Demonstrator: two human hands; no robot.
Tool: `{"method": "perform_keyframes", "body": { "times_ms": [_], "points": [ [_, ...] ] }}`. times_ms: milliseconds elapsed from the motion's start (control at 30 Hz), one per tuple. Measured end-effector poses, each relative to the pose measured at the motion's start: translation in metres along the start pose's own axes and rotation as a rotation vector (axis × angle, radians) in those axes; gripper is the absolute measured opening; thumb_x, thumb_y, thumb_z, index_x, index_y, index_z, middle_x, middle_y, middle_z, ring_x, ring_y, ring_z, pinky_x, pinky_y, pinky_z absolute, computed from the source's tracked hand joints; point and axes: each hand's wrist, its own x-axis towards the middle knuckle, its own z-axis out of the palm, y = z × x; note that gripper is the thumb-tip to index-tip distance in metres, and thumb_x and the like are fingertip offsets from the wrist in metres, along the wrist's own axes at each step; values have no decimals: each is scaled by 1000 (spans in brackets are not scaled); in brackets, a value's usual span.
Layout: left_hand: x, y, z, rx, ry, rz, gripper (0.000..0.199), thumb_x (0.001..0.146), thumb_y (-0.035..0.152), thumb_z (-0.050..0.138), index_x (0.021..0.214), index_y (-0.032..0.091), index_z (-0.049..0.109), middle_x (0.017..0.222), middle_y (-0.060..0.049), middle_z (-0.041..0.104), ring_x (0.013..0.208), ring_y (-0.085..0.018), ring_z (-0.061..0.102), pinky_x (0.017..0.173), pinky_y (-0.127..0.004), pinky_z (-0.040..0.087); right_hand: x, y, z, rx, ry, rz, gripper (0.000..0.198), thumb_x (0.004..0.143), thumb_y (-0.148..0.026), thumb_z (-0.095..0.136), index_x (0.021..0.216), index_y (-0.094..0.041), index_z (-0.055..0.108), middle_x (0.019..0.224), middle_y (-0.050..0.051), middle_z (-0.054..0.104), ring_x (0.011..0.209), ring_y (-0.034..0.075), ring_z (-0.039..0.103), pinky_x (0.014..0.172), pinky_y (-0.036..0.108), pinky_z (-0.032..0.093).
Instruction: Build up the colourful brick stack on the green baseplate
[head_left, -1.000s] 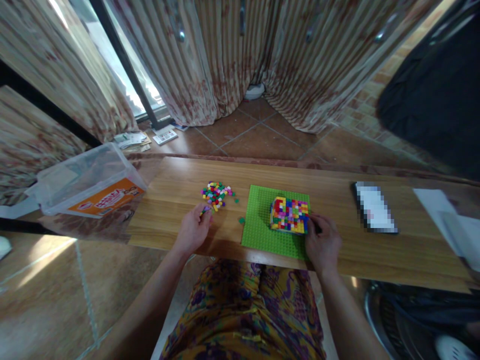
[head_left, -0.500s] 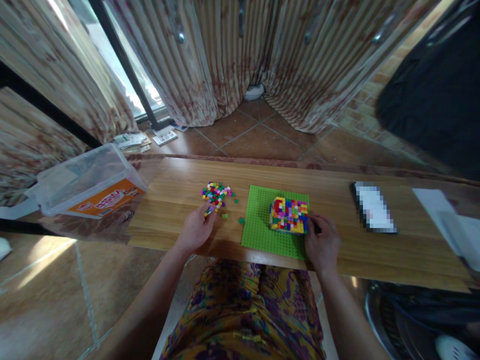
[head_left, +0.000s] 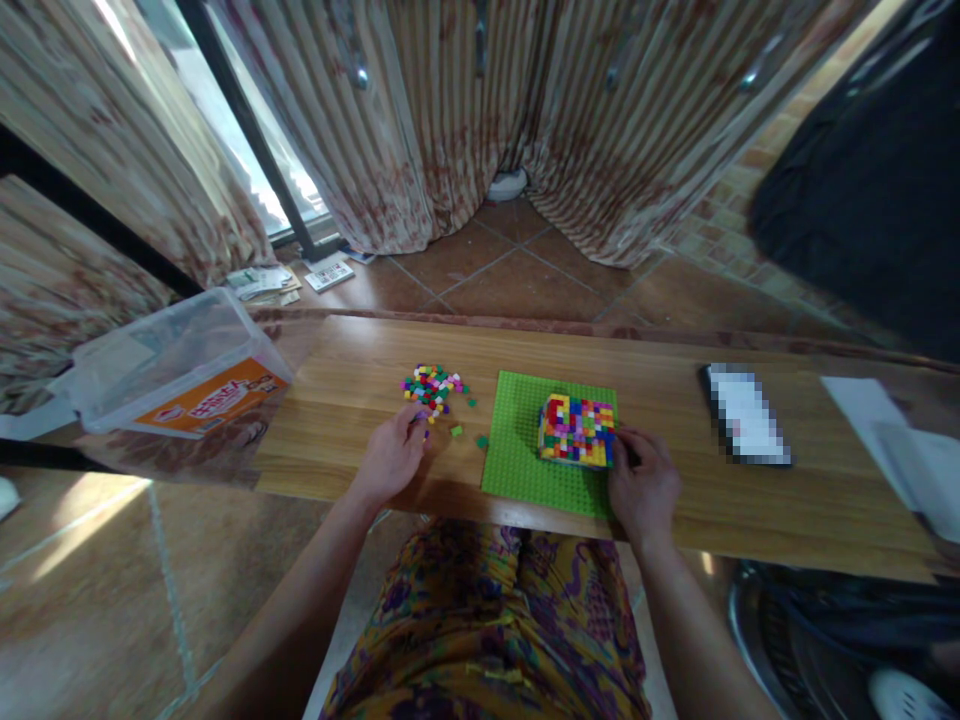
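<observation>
My left hand (head_left: 394, 455) is at the near edge of a pile of small multicoloured toy bricks (head_left: 433, 384), its thumb and fingers pinched on a small brick that shows purple and is mostly covered. A block built of toy bricks (head_left: 577, 432), with a patchwork top in many colours, stands on a green studded baseplate (head_left: 517, 478). At the block's right side is my right hand (head_left: 645, 480), its fingers curled against that side; the fingertips are partly hidden. Between pile and baseplate lie a light green brick (head_left: 457, 431) and a dark green brick (head_left: 482, 441).
The wooden table (head_left: 322, 420) carries a phone (head_left: 750, 415) and white papers (head_left: 874, 420) to the right. Beyond its left end is a clear plastic box with an orange label (head_left: 214, 398). Curtains (head_left: 450, 120) hang behind, and small papers (head_left: 262, 282) lie on the floor.
My left fingers have shifted slightly and now cover the purple and yellow bits seen before. The light green brick has moved a little to the right. My right hand stays at the block.
</observation>
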Motion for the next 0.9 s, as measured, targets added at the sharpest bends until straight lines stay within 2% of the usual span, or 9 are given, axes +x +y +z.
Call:
{"method": "perform_keyframes", "body": {
  "times_ms": [167, 367, 500, 667, 900],
  "points": [
    [2, 2, 0, -31, -19, -44, 38, 95, 28, 44, 123, 19, 68, 75, -2, 69, 61, -19, 64, 65, -30, 51, 0, -1, 0, -13, 1, -1, 34, 93, -44, 54, 89, -17, 76, 100, 14, 74, 94, 25, 65, 89, 42, 51],
    [0, -8, 0, -28, 2, 22, 42, 94, 30, 48, 130, 16, 64, 83, -5, 73, 64, -19, 65, 67, -31, 53, -1, -1, -1, -2, 1, -10, 33, 93, -43, 54, 89, -17, 76, 99, 14, 73, 95, 25, 65, 89, 42, 51],
    [-3, -12, -2, -83, -9, 54, 40, 93, 31, 47, 124, 15, 65, 91, -8, 76, 67, -19, 68, 70, -32, 56, 0, -1, -1, 5, 0, -9, 34, 92, -43, 54, 88, -17, 76, 98, 14, 73, 94, 26, 65, 88, 42, 51],
    [-6, -10, -7, -102, -38, 78, 31, 91, 32, 48, 108, 16, 69, 92, -8, 76, 68, -18, 69, 71, -32, 57, 0, -1, 0, 1, 1, -2, 34, 92, -43, 55, 88, -17, 76, 98, 14, 73, 94, 26, 66, 89, 42, 51],
    [-8, -12, -8, -144, 8, 67, 29, 90, 37, 48, 100, 18, 68, 76, -3, 68, 64, -17, 66, 64, -29, 53, 0, 0, 0, -5, 3, -1, 34, 92, -43, 54, 90, -17, 76, 100, 14, 73, 95, 26, 66, 90, 43, 51]
  ]
}}
